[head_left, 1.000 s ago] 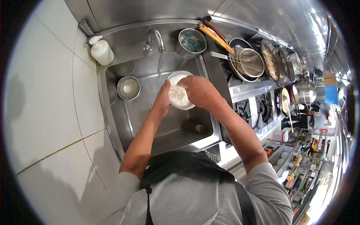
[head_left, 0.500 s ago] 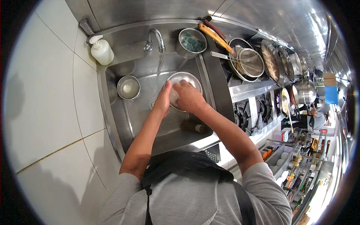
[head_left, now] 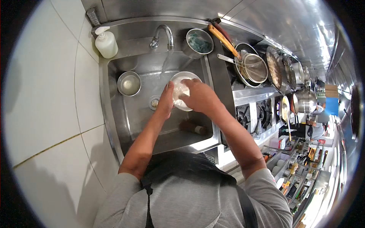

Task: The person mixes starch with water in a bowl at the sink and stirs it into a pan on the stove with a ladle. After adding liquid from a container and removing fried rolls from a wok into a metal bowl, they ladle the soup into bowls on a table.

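A round metal bowl is held over the sink. It contains something whitish and wet that I cannot make out. My left hand grips its left side, thumb at the rim and the other fingers mostly hidden. Over the bowl's right side reaches my right hand, its fingers apart and dipping toward the whitish contents. Water runs from the faucet just behind the bowl. A smaller metal bowl with a pale, cloudy content stands at the left of the sink.
Around the sink are a soap pump bottle at back left and a metal pot holding green scouring material. A brush-like object lies in the sink. Strainers and pans stand on the stove at right; people are farther off.
My right hand has shifted slightly over the bowl, its fingers spreading, and more of the whitish content shows. My left hand keeps its hold. The camera view has tilted a little.
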A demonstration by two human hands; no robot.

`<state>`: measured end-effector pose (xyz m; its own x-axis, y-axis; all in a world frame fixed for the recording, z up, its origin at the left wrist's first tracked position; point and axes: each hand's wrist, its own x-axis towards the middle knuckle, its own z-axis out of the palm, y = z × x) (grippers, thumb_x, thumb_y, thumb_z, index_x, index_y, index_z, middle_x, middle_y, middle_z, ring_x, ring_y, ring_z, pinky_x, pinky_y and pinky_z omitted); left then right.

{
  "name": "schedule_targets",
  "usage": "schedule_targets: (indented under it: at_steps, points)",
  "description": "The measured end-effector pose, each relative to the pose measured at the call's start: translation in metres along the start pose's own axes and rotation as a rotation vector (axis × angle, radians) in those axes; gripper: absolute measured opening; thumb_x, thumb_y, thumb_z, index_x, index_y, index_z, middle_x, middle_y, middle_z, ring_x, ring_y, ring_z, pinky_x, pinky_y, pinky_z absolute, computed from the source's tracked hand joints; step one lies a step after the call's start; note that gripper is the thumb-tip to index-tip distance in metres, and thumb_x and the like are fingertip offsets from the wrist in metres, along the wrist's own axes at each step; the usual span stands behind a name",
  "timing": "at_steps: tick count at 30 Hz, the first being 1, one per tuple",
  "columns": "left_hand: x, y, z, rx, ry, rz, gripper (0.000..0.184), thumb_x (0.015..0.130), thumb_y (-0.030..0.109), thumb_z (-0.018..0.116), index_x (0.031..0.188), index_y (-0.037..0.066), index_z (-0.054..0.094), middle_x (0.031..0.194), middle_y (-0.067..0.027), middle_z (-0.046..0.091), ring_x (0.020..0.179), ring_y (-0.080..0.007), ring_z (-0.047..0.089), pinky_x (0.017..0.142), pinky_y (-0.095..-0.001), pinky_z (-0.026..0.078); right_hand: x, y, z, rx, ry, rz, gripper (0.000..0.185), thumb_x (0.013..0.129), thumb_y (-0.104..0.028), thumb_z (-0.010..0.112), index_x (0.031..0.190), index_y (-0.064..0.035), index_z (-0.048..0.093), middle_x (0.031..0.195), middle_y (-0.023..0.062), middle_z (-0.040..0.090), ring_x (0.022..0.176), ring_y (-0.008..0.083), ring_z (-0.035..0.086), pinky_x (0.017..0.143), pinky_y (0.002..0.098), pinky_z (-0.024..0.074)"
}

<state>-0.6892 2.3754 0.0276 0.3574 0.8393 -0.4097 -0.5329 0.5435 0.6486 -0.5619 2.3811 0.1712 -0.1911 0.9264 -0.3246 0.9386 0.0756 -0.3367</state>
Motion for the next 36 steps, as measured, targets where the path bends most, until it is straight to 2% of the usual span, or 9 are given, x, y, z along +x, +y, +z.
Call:
schedule_targets:
  at_steps: [3,9,12,15,23,26,29,33,36]
  points:
    - [0.012,-0.018,-0.01,0.009,-0.054,0.076,0.062,0.108,0.054,0.037,0.144,0.004,0.045,0.131,-0.0105,0.06,0.115,-0.0196,0.062,0.095,-0.0359,0.052,0.006,0.001,0.034,-0.092,0.125,0.144,0.073,0.082,-0.039,0.073,0.144,-0.0077,0.051,0.134,0.0355,0.053,0.12,0.0491,0.058,0.1,0.05,0.05]
    - [-0.001,-0.015,-0.001,-0.044,0.022,0.071,0.062,0.108,0.052,0.039,0.145,0.002,0.046,0.137,-0.0119,0.056,0.126,-0.0203,0.054,0.105,-0.0353,0.044,0.016,-0.006,0.06,-0.134,0.194,0.23,0.072,0.079,-0.038,0.075,0.139,-0.0061,0.053,0.128,0.0338,0.054,0.117,0.0495,0.059,0.1,0.0508,0.0506]
    - [0.013,-0.035,-0.014,-0.032,-0.001,0.141,0.065,0.108,0.054,0.039,0.146,0.002,0.045,0.14,-0.0127,0.054,0.129,-0.0208,0.051,0.104,-0.0369,0.045,0.027,0.015,0.078,0.024,0.169,0.214,0.061,0.079,-0.031,0.074,0.132,-0.0056,0.058,0.122,0.0313,0.057,0.11,0.0485,0.062,0.099,0.0495,0.0511]
    - [-0.012,0.002,0.01,0.118,0.161,0.01,0.066,0.108,0.055,0.038,0.146,0.001,0.044,0.138,-0.0132,0.056,0.125,-0.0204,0.054,0.101,-0.0367,0.048,0.023,0.018,0.067,-0.024,0.118,0.118,0.044,0.083,-0.018,0.066,0.124,-0.0019,0.065,0.116,0.0315,0.063,0.103,0.0462,0.066,0.093,0.0498,0.0536]
    - [0.007,-0.018,-0.009,0.056,0.065,0.032,0.065,0.108,0.054,0.038,0.146,0.002,0.044,0.126,-0.0114,0.062,0.11,-0.0184,0.062,0.09,-0.034,0.052,0.005,0.009,0.011,0.074,0.132,-0.003,0.035,0.083,-0.003,0.061,0.115,-0.0076,0.075,0.107,0.0235,0.071,0.102,0.042,0.068,0.091,0.0463,0.0531]
    - [0.006,-0.018,-0.009,0.052,0.045,0.044,0.066,0.108,0.054,0.038,0.146,0.001,0.044,0.126,-0.0118,0.062,0.111,-0.0188,0.062,0.091,-0.0339,0.052,0.003,0.014,0.008,0.017,0.122,-0.064,0.042,0.08,-0.005,0.067,0.122,-0.01,0.072,0.111,0.0224,0.07,0.103,0.0404,0.068,0.094,0.0458,0.054]
    - [0.009,-0.019,-0.012,0.071,0.021,0.064,0.067,0.107,0.055,0.039,0.145,0.0,0.046,0.13,-0.0128,0.061,0.116,-0.0201,0.06,0.096,-0.0347,0.049,-0.002,0.003,0.006,-0.024,0.002,0.03,0.061,0.075,-0.018,0.08,0.133,-0.0121,0.064,0.131,0.0252,0.059,0.119,0.0419,0.061,0.1,0.0451,0.0516]
    - [0.013,-0.023,-0.017,0.076,-0.013,0.068,0.067,0.107,0.054,0.04,0.143,-0.002,0.048,0.136,-0.0153,0.058,0.124,-0.0219,0.055,0.106,-0.0354,0.042,0.001,0.017,0.038,-0.166,-0.032,0.034,0.085,0.071,-0.024,0.084,0.147,-0.0163,0.048,0.146,0.0278,0.044,0.131,0.0451,0.051,0.108,0.0485,0.047]
    - [0.009,-0.019,-0.015,0.156,0.008,0.095,0.068,0.107,0.054,0.039,0.143,-0.003,0.047,0.139,-0.017,0.055,0.128,-0.023,0.052,0.109,-0.0355,0.039,0.0,0.017,0.051,-0.119,0.044,0.046,0.077,0.071,-0.021,0.082,0.142,-0.0143,0.052,0.143,0.0269,0.046,0.128,0.045,0.053,0.106,0.0493,0.0485]
